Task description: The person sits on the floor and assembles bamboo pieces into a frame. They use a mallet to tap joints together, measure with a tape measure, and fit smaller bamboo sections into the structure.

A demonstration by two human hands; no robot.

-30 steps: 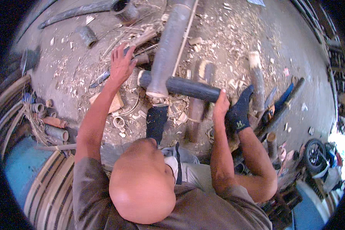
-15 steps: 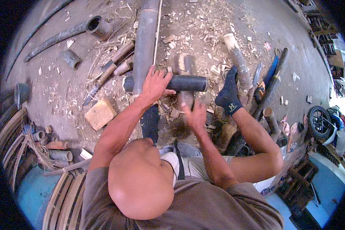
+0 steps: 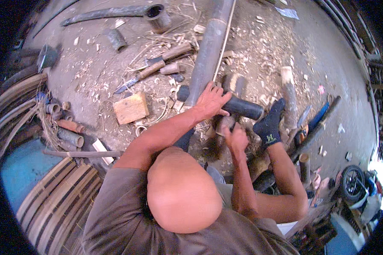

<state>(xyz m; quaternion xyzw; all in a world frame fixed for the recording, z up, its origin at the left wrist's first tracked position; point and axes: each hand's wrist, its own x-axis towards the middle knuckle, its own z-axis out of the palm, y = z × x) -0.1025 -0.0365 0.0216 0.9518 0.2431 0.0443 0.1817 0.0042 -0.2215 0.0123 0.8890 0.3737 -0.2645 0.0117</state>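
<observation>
A dark bamboo tube lies crosswise under the near end of a long grey bamboo pole. My left hand is closed over the tube, fingers on its far side and thumb on its near side, just right of the pole's end. Beneath the tube is a round wooden block. Close to the block's near end, my right hand is closed, with a small dark thing at its fingertips that I cannot make out. My socked foot is beside the tube's right end.
Wood shavings cover the floor. Left of the pole lie a long knife and a square wooden block. A short log and a blue-bladed saw lie right of my foot. Curved slats are stacked at lower left.
The whole view has turned and shifted, so the pole and tube now look slanted. My right hand has curled and is nearer the tube. My left hand keeps its hold.
</observation>
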